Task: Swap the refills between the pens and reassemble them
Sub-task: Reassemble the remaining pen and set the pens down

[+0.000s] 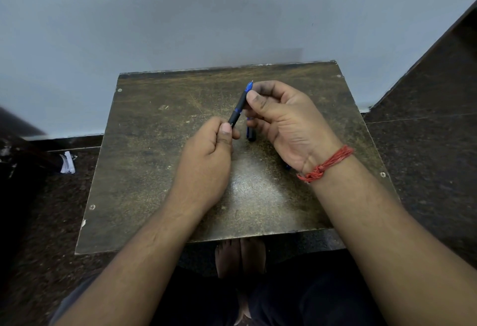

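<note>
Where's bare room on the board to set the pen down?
Bare: left half of the board, left of the left hand; also the far strip beyond the pen. Crowded: under the right hand, where a pen part lies.

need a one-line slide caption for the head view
Both hands hold a black-and-blue pen above a worn table: left hand grips the barrel, right hand pinches near the tip.
</note>
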Demonstrator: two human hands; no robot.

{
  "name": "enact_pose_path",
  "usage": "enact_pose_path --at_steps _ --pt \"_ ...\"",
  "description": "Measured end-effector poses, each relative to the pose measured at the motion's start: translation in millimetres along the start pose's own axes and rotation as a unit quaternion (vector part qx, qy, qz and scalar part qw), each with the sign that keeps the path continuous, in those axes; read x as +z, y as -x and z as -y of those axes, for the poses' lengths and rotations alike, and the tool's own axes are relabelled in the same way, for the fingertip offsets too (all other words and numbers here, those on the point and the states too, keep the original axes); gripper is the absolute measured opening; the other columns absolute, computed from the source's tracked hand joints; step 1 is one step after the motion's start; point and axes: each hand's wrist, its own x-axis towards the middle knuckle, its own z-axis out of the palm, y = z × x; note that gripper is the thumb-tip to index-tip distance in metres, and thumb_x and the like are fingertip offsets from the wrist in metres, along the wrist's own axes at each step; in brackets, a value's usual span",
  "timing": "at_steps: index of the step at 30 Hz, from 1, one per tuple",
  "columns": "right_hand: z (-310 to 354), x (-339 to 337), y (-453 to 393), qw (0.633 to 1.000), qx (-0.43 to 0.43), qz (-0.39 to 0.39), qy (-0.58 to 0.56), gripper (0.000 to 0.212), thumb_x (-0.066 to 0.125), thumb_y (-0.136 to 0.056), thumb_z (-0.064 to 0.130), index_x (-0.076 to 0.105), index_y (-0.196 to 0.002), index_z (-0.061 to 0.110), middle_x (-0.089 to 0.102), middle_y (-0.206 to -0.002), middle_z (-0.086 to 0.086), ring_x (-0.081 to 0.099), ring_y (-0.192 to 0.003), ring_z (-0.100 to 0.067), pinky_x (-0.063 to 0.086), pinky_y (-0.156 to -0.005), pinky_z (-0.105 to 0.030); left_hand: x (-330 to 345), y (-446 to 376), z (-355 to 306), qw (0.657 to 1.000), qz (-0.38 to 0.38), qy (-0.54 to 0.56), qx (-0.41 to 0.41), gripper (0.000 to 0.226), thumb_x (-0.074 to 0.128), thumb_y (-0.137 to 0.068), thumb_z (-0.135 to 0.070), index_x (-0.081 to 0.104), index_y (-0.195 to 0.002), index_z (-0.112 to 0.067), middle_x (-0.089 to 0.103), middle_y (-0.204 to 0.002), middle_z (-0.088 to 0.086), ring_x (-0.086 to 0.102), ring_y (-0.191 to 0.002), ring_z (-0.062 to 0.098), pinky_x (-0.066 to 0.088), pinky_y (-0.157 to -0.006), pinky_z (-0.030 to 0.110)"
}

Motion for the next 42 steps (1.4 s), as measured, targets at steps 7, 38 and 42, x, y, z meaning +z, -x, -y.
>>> enact_pose_path --at_steps 7,38,42 --pt "-1 1 1 0.999 -0.006 0.011 0.041 0.006 0.063 -0.093 0.006 0.068 -0.095 0.008 0.061 -0.084 -0.003 0.054 -0.076 -0.012 0.049 -0.066 -0.026 0 1 0 1.0 0.0 -0.007 0.007 0.029 0.038 -0.104 -0.033 0.058 -0.082 -0.033 0.046 -0.059 -0.012 0.039 -0.049 0.004 0.034 -0.052 0.03" --pt "3 -9 0 0.999 0.018 0.03 0.012 0.017 0.058 -0.094 0.0 0.065 -0.107 0.007 0.074 -0.105 -0.012 0.069 -0.088 -0.017 0.054 -0.078 -0.03 -1 -1 0 1.0 -0.003 -0.022 0.008 0.026 0.041 -0.103 -0.033 0.058 -0.083 -0.031 0.048 -0.061 -0.011 0.039 -0.051 0.002 0.033 -0.054 0.028" --pt "3 -6 1 0.999 0.013 0.028 0.029 0.014 0.061 -0.092 0.001 0.069 -0.101 0.009 0.072 -0.089 -0.004 0.065 -0.078 -0.014 0.054 -0.073 -0.029 -1 0 0 0.999 -0.002 -0.031 0.007 0.026 0.041 -0.103 -0.034 0.058 -0.083 -0.031 0.05 -0.061 -0.013 0.04 -0.051 0.001 0.033 -0.053 0.025"
